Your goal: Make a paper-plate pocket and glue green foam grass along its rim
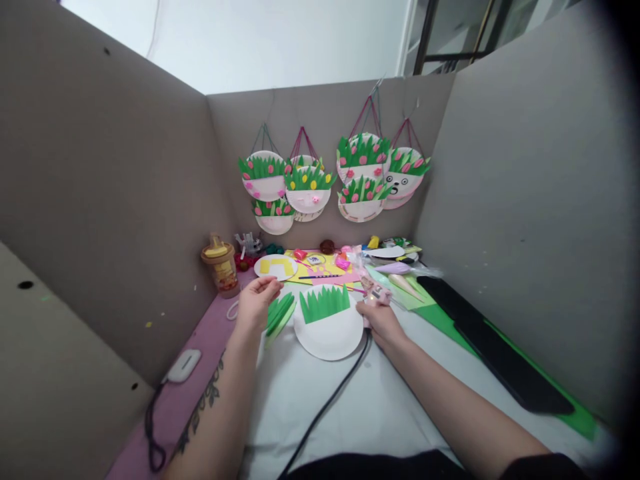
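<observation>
A white paper plate lies in front of me, with a strip of green paper grass across its upper part. My right hand, at the plate's right edge, is closed around a pink glue gun whose black cord runs down toward me. Above and left of the plate, my left hand is raised with its fingertips pinched together. Whatever they may hold is too small to make out. Below that hand rests a bunch of green paper leaves, left of the plate.
Another plate holds yellow paper pieces. A lidded cup stands at the left wall. Decorated plates hang on the back panel. Craft supplies crowd the back. A long black strip lies right; a white device lies left.
</observation>
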{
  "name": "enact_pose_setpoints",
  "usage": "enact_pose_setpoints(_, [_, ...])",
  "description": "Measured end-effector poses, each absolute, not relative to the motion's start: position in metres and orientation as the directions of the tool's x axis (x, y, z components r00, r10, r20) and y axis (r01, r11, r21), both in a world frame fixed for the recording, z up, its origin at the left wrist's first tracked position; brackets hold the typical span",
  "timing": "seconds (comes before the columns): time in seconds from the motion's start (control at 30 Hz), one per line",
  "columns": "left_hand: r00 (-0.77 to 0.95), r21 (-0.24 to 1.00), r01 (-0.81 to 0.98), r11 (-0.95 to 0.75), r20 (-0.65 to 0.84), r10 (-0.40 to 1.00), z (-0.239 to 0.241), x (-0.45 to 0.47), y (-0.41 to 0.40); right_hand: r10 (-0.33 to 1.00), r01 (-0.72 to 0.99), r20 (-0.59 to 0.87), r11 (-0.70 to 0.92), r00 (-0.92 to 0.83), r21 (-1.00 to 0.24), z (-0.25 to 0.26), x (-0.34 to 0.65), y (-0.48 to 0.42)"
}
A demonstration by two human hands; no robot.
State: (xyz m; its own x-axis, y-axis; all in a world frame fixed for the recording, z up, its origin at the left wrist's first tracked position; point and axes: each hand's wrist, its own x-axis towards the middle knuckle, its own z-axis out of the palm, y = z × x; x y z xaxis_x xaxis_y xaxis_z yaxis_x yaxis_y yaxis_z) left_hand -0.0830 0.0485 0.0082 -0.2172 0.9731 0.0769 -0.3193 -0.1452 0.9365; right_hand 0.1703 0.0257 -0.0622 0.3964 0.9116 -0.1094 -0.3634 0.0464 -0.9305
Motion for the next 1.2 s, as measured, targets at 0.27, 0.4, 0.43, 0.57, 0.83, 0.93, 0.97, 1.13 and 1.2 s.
enact_pose_setpoints(0.27, [-0.277,0.974,-0.089,-0.207,0.175,0.945,0.005,-0.084,0.047,0.914,-0.395,-0.115,0.053,0.389,-0.917,-0.062,0.170,0.024])
enact_pose_setpoints(0.4, [-0.323,0.939,0.250,-0.236,0.310,0.894,0.002,-0.103,0.054,0.902,-0.374,-0.116,0.053,0.416,-0.926,-0.063,0.171,0.025])
enact_pose_setpoints(0.43, [-0.302,0.909,0.353,-0.223,0.336,0.892,0.000,-0.109,0.057,0.902,-0.377,-0.117,0.053,0.415,-0.925,-0.062,0.171,0.025])
enact_pose_setpoints(0.57, [-0.207,0.720,0.678,-0.145,0.377,0.903,-0.010,-0.127,0.066,0.943,-0.403,-0.102,0.036,0.316,-0.915,-0.062,0.172,0.025])
enact_pose_setpoints(0.83, [-0.243,0.652,0.756,-0.066,0.373,0.895,0.000,-0.129,0.059,0.909,-0.416,-0.176,-0.003,0.377,-0.909,-0.073,0.175,0.031])
enact_pose_setpoints(0.93, [-0.198,0.568,0.822,-0.047,0.361,0.911,0.000,-0.131,0.058,0.915,-0.384,-0.151,0.004,0.373,-0.923,-0.077,0.176,0.032])
enact_pose_setpoints(0.97, [-0.169,0.513,0.857,-0.037,0.348,0.922,-0.001,-0.133,0.059,0.919,-0.371,-0.141,0.005,0.367,-0.929,-0.078,0.176,0.032])
enact_pose_setpoints(1.13, [-0.107,0.306,0.952,0.010,0.301,0.947,-0.011,-0.138,0.067,0.932,-0.368,-0.123,0.012,0.341,-0.930,-0.078,0.176,0.030])
enact_pose_setpoints(1.2, [-0.105,0.317,0.948,0.031,0.219,0.970,-0.014,-0.133,0.069,0.935,-0.362,-0.114,0.016,0.336,-0.932,-0.077,0.175,0.029])
